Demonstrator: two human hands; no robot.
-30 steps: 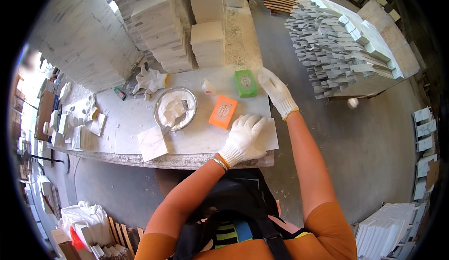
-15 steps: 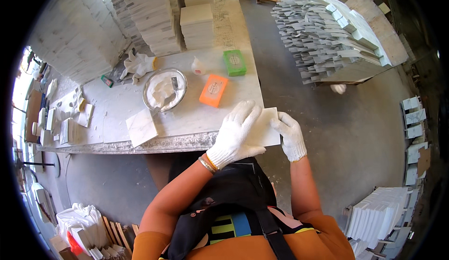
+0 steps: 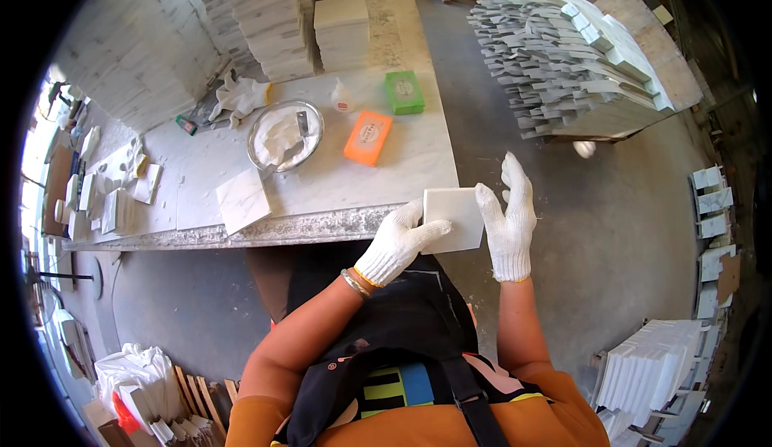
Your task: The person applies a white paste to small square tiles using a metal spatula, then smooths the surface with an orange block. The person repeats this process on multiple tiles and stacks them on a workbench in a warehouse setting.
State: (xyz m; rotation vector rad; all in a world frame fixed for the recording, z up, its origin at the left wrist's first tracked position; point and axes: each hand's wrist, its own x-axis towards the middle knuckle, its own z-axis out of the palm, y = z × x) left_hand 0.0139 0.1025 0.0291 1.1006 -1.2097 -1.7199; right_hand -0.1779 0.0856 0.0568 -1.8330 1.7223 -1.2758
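A square white stone tile (image 3: pixel 453 220) is held up in front of me, just off the table's near right corner. My left hand (image 3: pixel 396 243), in a white knit glove, grips its left side with the thumb across the face and the other fingers behind. On the opposite side, my gloved right hand (image 3: pixel 511 226) has its fingers stretched upward and apart, with the thumb side at the tile's right edge. Another veined tile (image 3: pixel 243 201) overhangs the front edge of the marble table (image 3: pixel 322 197). Behind it stands a round metal bowl (image 3: pixel 256 153) of white paste with a flat scraper (image 3: pixel 302 123) in it.
An orange block (image 3: pixel 368 138), a green block (image 3: pixel 404 93) and a small white bottle (image 3: pixel 342 96) are on the table. Spare gloves (image 3: pixel 239 98) lie beyond the bowl. Tall tile stacks (image 3: pixel 261 20) line the back. More stacked stone strips (image 3: pixel 547 61) stand right of the aisle.
The tile has been turned more upright and square to me. My left hand has slid from across its face to its left edge. The right-hand fingers have straightened upward.
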